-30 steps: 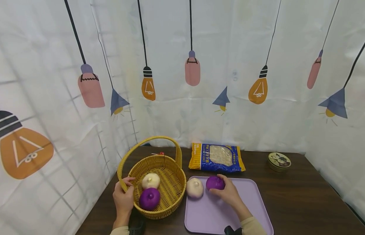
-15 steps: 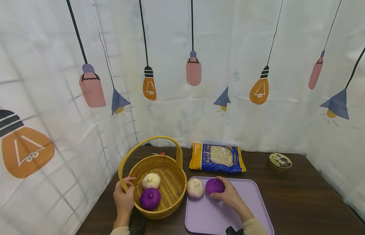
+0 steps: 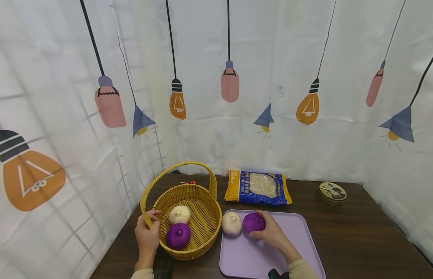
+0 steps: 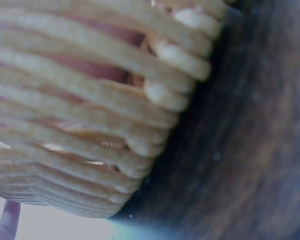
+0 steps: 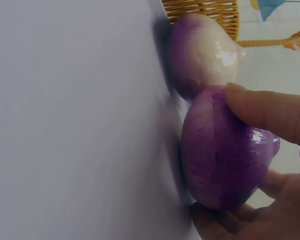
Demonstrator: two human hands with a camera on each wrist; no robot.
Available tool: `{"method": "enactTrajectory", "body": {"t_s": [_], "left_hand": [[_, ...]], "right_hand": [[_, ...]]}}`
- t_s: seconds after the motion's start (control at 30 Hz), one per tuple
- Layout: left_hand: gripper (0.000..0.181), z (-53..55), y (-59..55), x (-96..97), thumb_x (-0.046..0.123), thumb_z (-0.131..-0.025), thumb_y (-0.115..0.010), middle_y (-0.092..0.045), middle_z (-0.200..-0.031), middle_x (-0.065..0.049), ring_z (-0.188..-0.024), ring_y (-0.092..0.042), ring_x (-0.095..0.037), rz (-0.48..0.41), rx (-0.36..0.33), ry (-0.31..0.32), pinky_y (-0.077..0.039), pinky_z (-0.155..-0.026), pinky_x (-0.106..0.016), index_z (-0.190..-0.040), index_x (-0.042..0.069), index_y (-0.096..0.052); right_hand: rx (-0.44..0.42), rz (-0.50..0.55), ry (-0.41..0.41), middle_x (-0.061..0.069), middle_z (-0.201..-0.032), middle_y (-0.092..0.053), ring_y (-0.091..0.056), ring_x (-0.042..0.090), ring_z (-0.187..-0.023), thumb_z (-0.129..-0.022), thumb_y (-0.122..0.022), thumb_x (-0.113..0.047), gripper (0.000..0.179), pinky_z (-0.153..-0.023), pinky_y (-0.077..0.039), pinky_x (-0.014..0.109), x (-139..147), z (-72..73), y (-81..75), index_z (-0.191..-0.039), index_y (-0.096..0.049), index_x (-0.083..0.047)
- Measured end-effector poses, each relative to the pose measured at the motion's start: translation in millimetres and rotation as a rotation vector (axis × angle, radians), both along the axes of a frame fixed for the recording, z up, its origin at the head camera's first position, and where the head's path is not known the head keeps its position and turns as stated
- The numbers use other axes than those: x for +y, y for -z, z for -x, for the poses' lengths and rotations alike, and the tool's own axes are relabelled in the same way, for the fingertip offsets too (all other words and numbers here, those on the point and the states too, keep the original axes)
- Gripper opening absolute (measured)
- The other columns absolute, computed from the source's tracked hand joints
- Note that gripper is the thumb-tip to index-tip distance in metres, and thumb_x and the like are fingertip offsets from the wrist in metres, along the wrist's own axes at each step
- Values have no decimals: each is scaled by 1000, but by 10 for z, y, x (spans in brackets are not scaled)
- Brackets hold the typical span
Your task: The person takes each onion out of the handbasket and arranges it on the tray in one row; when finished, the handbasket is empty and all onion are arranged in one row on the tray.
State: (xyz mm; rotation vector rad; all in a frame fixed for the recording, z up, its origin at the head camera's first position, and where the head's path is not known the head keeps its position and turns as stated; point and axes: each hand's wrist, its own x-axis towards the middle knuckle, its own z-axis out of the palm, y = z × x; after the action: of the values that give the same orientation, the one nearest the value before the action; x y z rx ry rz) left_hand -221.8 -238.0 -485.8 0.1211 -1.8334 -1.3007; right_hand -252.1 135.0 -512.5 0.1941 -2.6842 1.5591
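Right hand (image 3: 272,234) pinches a glossy round purple onion (image 3: 252,223) at the lavender rectangular tray's (image 3: 244,259) far edge, just beside a purple-tinged white onion (image 3: 232,223) in the far-left corner! Left hand (image 3: 146,234) grips the round yellow wicker basket's (image 3: 204,228) handle, white bulb (image 3: 179,214) and purple bulb (image 3: 178,236) inside.

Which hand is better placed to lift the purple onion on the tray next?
Probably the right hand: it grips that purple onion, right over the tray. The left hand is off to the side, occupied with holding the basket handle.
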Motion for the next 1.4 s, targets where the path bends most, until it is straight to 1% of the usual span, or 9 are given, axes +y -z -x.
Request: {"method": "enactTrajectory", "body": {"t_s": [0.33,0.43,0.47,0.67,0.7,0.87,0.97,1.13,1.4], "left_hand": [[12,3,-3,3,-20,-75,-54,-68,-92,-24,-91,-56,-24,0,14,-5,-37,-78,-12,-76,-9,-57],[12,9,0,5,-20,-75,-53,-68,-92,-24,-92,-56,-24,-3,18,-7,-36,-78,-10,-76,-9,-57],[12,21,16,-5,-20,-75,-53,-68,-91,-24,-92,-56,-22,0,27,-5,-35,-79,-10,-75,-9,-57],[13,21,17,-9,-20,-75,-53,-68,-91,-24,-95,-56,-26,6,34,-1,-36,-80,-9,-75,-8,-57],[13,10,2,0,-21,-75,-53,-68,-91,-24,-95,-55,-29,6,27,-2,-36,-80,-9,-76,-9,-57],[12,4,5,-9,-20,-76,-53,-68,-92,-24,-95,-55,-29,5,18,2,-36,-79,-11,-76,-9,-57],[12,4,9,-10,-20,-76,-53,-68,-93,-24,-95,-55,-29,0,9,-1,-36,-79,-10,-77,-9,-57],[11,4,10,-5,-19,-76,-53,-68,-93,-24,-96,-55,-29,-7,1,-3,-35,-79,-10,-78,-9,-57],[12,7,23,-7,-20,-76,-54,-68,-93,-24,-95,-56,-27,-3,12,-7,-36,-80,-9,-78,-8,-56]], "right_hand": [[-7,11,-7,25,-133,-53,-53,40,-115,-61,-89,-10,87,-97,-44,57,2,1,9,-137,-49,2],[-11,15,-7,25,-133,-53,-54,40,-115,-61,-89,-10,88,-97,-44,57,3,-2,7,-137,-48,2],[-12,15,-7,25,-133,-53,-54,40,-115,-61,-89,-10,88,-97,-44,57,3,-3,5,-138,-48,2],[-22,11,-12,25,-135,-52,-53,40,-117,-62,-89,-11,87,-98,-43,57,14,-14,-6,-138,-48,1],[-23,12,-13,24,-135,-52,-53,40,-117,-62,-89,-11,87,-98,-43,57,17,-16,-8,-138,-48,1],[-29,21,-21,25,-135,-52,-53,40,-118,-63,-88,-12,88,-98,-43,56,28,-20,-16,-139,-47,1],[-34,24,-8,24,-134,-53,-54,39,-116,-66,-87,-15,86,-96,-46,54,32,-17,-30,-140,-46,1],[-26,27,29,24,-134,-53,-55,38,-113,-75,-83,-24,77,-91,-48,52,42,-13,-85,-139,-47,0],[-36,27,85,24,-137,-51,-50,47,-122,-86,-72,-37,67,-95,-46,57,80,-17,-134,-140,-48,-4]]}}
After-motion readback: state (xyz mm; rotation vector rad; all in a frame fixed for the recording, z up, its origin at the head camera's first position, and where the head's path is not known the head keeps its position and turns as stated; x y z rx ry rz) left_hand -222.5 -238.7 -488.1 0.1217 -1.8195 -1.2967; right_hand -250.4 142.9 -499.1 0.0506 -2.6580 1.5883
